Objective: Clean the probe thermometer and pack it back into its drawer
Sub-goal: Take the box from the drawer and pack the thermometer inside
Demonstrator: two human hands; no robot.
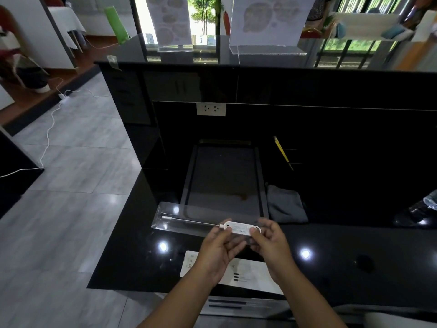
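Hands, left [218,242] and right [272,237], pinch the white oval probe thermometer [241,227] over the near clear plastic tray [165,217] on the black counter [343,256]; its thin metal probe might bend if pushed crooked.

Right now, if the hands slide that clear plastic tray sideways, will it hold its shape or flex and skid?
The clear plastic tray looks thin and see-through, so it is probably light and flexes easily. It lies on the glossy black counter, so it may well skid. The probe over it could shift.
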